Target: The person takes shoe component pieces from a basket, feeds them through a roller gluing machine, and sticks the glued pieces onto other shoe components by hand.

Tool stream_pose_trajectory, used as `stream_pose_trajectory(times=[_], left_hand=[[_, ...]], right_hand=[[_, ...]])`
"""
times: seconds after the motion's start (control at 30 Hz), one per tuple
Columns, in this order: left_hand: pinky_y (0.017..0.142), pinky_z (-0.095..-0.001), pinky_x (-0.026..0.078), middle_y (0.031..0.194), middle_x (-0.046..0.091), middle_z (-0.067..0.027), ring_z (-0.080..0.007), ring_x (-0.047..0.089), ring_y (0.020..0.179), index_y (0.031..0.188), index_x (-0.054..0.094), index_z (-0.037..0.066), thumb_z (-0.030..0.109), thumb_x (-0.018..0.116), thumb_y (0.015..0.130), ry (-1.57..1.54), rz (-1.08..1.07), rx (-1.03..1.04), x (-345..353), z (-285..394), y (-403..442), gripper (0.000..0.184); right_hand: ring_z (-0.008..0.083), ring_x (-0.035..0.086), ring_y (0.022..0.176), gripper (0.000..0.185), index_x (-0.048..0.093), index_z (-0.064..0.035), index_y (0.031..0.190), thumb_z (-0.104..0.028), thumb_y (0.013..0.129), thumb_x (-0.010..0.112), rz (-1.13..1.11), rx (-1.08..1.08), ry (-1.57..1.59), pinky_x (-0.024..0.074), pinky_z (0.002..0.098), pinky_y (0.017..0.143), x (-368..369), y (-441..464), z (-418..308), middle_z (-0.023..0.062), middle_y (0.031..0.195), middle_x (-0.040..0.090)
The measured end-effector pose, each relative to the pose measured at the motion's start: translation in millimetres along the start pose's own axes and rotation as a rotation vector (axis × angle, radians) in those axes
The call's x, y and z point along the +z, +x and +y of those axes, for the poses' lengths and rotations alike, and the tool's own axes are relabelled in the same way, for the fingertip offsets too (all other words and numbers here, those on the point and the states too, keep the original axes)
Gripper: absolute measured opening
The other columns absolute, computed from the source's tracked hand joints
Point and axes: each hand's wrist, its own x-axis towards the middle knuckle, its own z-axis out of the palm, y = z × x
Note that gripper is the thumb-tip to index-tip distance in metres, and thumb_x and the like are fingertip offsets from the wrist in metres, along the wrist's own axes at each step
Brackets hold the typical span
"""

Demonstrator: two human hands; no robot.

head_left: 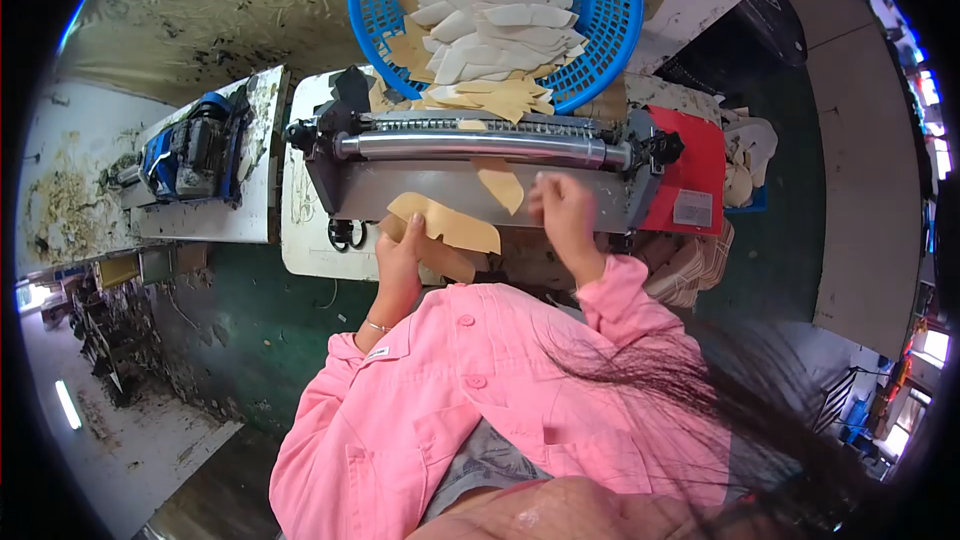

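My left hand is closed on a few tan cut-out pieces, thumb on top, in front of the roller machine. The pieces are curved and thin, like leather or sheet material. To the right, my right hand is raised with its fingers curled together, slightly blurred, and nothing shows in them. Just left of its fingertips, one tan piece lies on the machine's sloping grey plate, its upper end at the metal roller. Another bit of tan material shows behind the roller.
A blue plastic basket behind the machine holds many white and tan pieces, some spilling towards the roller. A red sheet lies at the machine's right end. A blue-and-black motor-like device stands on the left.
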Motion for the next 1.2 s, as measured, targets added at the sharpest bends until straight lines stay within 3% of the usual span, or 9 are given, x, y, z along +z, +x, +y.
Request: stream_pose_trajectory(times=[0.1, 0.17, 0.27, 0.4, 0.53, 0.63, 0.73, 0.9, 1.2], left_hand=[[0.081, -0.0299, 0.055, 0.105, 0.067, -0.0091, -0.0177, 0.067, 0.092, 0.119, 0.059, -0.001, 0.021, 0.061, 0.099, -0.057, -0.103, -0.092, 11, 8, -9, 0.030], [0.088, -0.0318, 0.055, 0.112, 0.066, -0.0132, -0.0216, 0.067, 0.099, 0.125, 0.056, -0.002, 0.021, 0.057, 0.101, -0.032, -0.174, -0.147, 6, 5, -7, 0.034], [0.099, -0.0355, 0.052, 0.125, 0.060, -0.0197, -0.0280, 0.063, 0.115, 0.133, 0.048, -0.005, 0.021, 0.048, 0.104, -0.364, -0.193, -0.231, -2, 5, -6, 0.038], [0.107, -0.0409, 0.047, 0.133, 0.055, -0.0230, -0.0315, 0.056, 0.126, 0.135, 0.044, -0.010, 0.019, 0.041, 0.106, -0.242, -0.175, -0.176, -13, 4, -7, 0.041], [0.103, -0.0399, 0.049, 0.128, 0.059, -0.0207, -0.0298, 0.059, 0.122, 0.132, 0.047, -0.009, 0.020, 0.049, 0.104, -0.258, -0.259, -0.159, -1, 11, -9, 0.040], [0.095, -0.0367, 0.052, 0.117, 0.064, -0.0157, -0.0257, 0.064, 0.111, 0.126, 0.053, -0.006, 0.022, 0.057, 0.101, -0.276, -0.212, -0.173, 13, 13, -14, 0.037], [0.084, -0.0327, 0.054, 0.106, 0.067, -0.0103, -0.0203, 0.067, 0.097, 0.118, 0.060, -0.003, 0.022, 0.063, 0.099, -0.201, -0.092, -0.151, 19, 13, -12, 0.032], [0.076, -0.0298, 0.054, 0.099, 0.069, -0.0073, -0.0161, 0.067, 0.088, 0.112, 0.064, 0.000, 0.021, 0.066, 0.097, -0.153, -0.075, -0.115, 3, -7, 1, 0.026], [0.088, -0.0333, 0.056, 0.111, 0.068, -0.0176, -0.0234, 0.069, 0.099, 0.123, 0.057, -0.008, 0.030, 0.050, 0.105, -0.105, 0.054, 0.000, -39, 12, 3, 0.043]], right_hand=[[0.0099, 0.062, 0.059, 0.024, 0.069, -0.0004, 0.096, -0.024, 0.095, 0.063, -0.294, -0.148, -0.272, 0.0503, 0.0258, 0.056, 7, -50, -13, 0.0056, 0.078, 0.071], [0.0086, 0.061, 0.057, 0.024, 0.070, -0.0018, 0.094, -0.025, 0.094, 0.064, -0.511, 0.101, -0.139, 0.0498, 0.0261, 0.055, 13, -57, -16, 0.0042, 0.073, 0.069], [0.0117, 0.064, 0.062, 0.029, 0.070, -0.0007, 0.091, -0.030, 0.089, 0.068, -0.463, 0.286, 0.033, 0.0499, 0.0277, 0.057, 8, -21, -4, 0.0065, 0.069, 0.069], [0.0092, 0.063, 0.062, 0.028, 0.068, -0.0011, 0.095, -0.029, 0.094, 0.066, -0.273, 0.501, 0.461, 0.0504, 0.0246, 0.055, 1, 7, -8, 0.0071, 0.077, 0.069], [0.0096, 0.063, 0.070, 0.035, 0.066, -0.0027, 0.101, -0.038, 0.098, 0.063, -0.399, 0.203, 0.131, 0.0490, 0.0237, 0.060, 5, -34, -7, 0.0059, 0.085, 0.071], [0.0231, 0.067, 0.066, 0.035, 0.070, -0.0023, 0.100, -0.035, 0.089, 0.070, -0.353, -0.189, -0.173, 0.0510, 0.0375, 0.064, 19, -72, -28, 0.0119, 0.081, 0.072], [0.0263, 0.069, 0.068, 0.029, 0.072, -0.0036, 0.092, -0.032, 0.090, 0.068, -0.506, 0.034, -0.233, 0.0510, 0.0391, 0.065, 18, -68, -37, 0.0143, 0.077, 0.070], [0.0271, 0.070, 0.066, 0.025, 0.071, -0.0027, 0.088, -0.025, 0.093, 0.061, -0.310, -0.162, -0.277, 0.0513, 0.0392, 0.062, 26, -61, -20, 0.0135, 0.070, 0.068], [0.0126, 0.064, 0.053, 0.035, 0.069, 0.0018, 0.088, -0.030, 0.098, 0.059, -0.278, 0.184, 0.017, 0.0488, 0.0276, 0.049, 22, 6, 1, 0.0090, 0.069, 0.069]])
